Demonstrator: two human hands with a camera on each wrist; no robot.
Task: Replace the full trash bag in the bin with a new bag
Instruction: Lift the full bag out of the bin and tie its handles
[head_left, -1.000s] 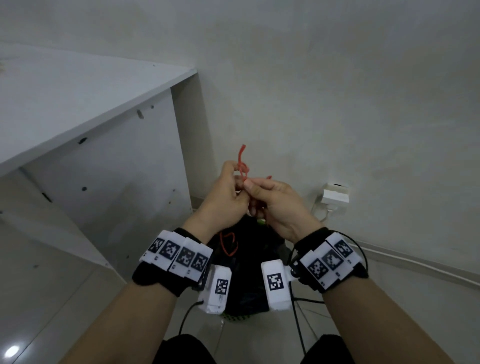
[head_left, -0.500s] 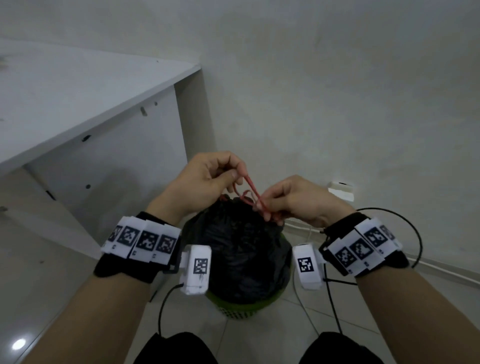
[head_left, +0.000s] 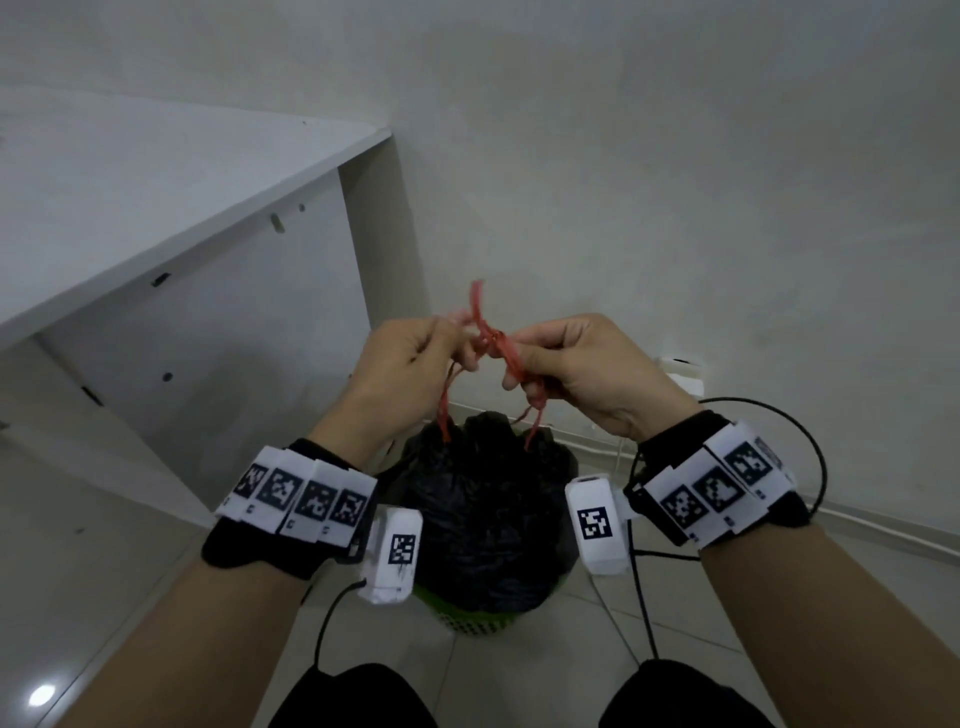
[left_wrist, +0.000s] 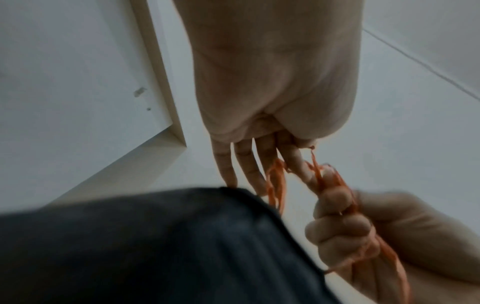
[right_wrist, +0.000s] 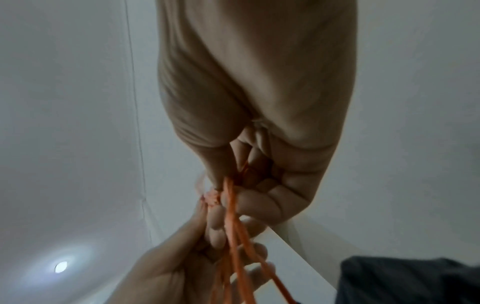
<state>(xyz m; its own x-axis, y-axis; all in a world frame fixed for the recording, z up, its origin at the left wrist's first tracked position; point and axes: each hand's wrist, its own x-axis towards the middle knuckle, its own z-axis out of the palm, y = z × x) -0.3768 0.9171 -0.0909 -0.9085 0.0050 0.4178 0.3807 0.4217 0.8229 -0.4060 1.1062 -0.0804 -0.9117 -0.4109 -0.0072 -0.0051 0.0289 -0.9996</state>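
Both hands, left (head_left: 410, 364) and right (head_left: 587, 369), pinch the red drawstring (head_left: 488, 338) with curled fingers above the black bag (head_left: 483, 519) in the green bin (head_left: 478, 621).

There is 1 black bag (head_left: 488, 519) in 1 green bin (head_left: 478, 621). Above the bin, 2 hands, left (head_left: 410, 371) and right (head_left: 587, 374), hold 1 red string (head_left: 491, 340).

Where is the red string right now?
In the head view the red string is up in the middle, pinched between the left hand and the right hand, with strands running down to the black trash bag in the green bin.
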